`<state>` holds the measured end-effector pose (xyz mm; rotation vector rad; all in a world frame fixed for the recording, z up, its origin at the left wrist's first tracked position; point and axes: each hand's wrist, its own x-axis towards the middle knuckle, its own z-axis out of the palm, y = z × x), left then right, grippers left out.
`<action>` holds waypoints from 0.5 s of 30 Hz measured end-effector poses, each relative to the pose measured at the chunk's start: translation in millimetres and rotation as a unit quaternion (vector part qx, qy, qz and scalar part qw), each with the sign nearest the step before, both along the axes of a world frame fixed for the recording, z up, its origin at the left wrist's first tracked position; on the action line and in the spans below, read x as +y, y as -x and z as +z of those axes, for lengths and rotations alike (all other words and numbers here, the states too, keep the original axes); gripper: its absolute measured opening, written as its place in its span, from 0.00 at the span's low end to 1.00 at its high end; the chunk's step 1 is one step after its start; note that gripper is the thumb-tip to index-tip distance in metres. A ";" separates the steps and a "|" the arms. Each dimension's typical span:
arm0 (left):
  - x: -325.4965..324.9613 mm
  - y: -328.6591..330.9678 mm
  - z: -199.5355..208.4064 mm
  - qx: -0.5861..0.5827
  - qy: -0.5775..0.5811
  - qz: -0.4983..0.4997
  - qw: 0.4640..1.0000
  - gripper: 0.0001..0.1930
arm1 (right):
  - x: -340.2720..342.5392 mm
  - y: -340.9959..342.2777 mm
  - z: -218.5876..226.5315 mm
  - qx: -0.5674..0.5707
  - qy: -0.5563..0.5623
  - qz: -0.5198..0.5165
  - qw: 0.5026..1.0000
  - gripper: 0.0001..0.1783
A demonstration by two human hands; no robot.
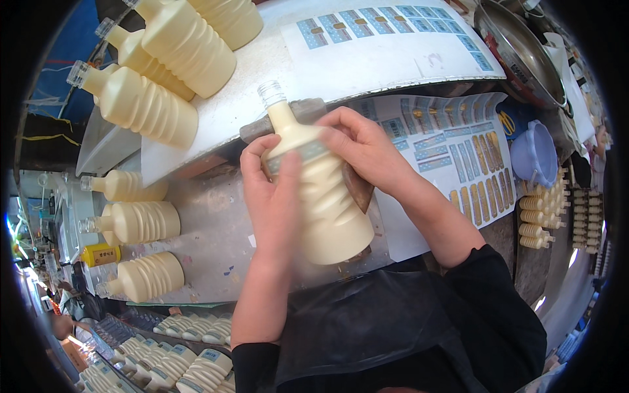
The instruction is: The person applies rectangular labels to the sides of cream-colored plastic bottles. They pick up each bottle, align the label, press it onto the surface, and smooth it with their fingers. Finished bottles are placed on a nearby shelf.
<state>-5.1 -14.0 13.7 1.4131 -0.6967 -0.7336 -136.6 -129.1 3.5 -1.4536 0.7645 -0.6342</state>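
A cream-coloured ribbed bottle (334, 226) with a clear threaded neck lies tilted in front of me, its neck pointing away. A pale blue label strip (304, 154) runs across its shoulder. My left hand (267, 187) grips the shoulder's left side, fingers curled behind it and the blurred thumb on the strip. My right hand (363, 141) is closed on the other side, thumb and fingers pressing at the strip's right end. Under the bottle, part of a brown support (357, 188) shows, and a grey block (257, 130) sits behind the neck.
Label sheets (429, 141) lie to the right, and another printed sheet (327, 56) lies on the white surface beyond. Several cream bottles (147, 108) stand at left, some on the metal table (209, 239). Labelled bottles (206, 370) fill the lower left. At right are a lavender bucket (534, 154) and a metal pan (521, 49).
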 end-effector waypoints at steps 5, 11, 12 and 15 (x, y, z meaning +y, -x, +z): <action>-0.3 1.7 2.6 0.009 0.004 -0.002 1.000 0.16 | 0.2 2.7 1.9 0.018 0.023 0.014 0.999 0.17; 0.6 2.2 2.5 -0.008 -0.001 -0.001 1.000 0.16 | -0.3 2.5 -3.1 0.023 -0.016 0.017 0.999 0.21; 0.7 1.9 1.5 -0.008 0.001 -0.001 1.000 0.16 | 0.0 1.9 -5.7 0.012 -0.021 0.016 1.000 0.21; 0.6 1.2 -1.1 -0.007 0.008 -0.001 1.000 0.16 | 0.0 1.1 -2.8 0.005 -0.027 0.017 0.999 0.17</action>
